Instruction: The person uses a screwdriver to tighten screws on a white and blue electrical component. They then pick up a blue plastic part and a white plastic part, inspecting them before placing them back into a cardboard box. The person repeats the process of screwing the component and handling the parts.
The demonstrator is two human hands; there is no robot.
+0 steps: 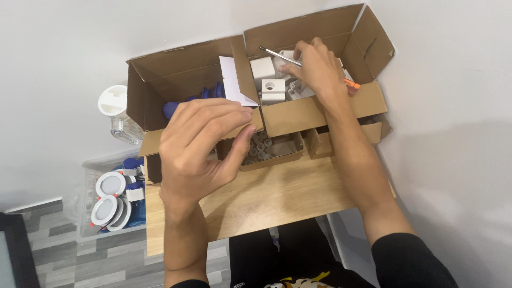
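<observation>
Left hand (200, 146): fingers curled and pinching the front flap of the left cardboard box (154, 80); blue parts (176, 106) lie just behind the fingertips.
Right hand (314, 69): reaching into the right cardboard box (320, 109), fingers resting on white plastic blocks (272, 88); whether it grasps one I cannot tell.
Screwdriver (280, 54): under the right fingers, orange handle beside the wrist.
Small tray (272, 149): between both hands, on the wooden table (277, 197).

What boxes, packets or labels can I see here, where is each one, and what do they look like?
Large cardboard box: back left of the table, brown, flaps open.
Second cardboard box: back right, brown, right hand inside.
Small cardboard trays: in front, low, brown.
Clear plastic bin: on the floor, left.
No screens or signs.
</observation>
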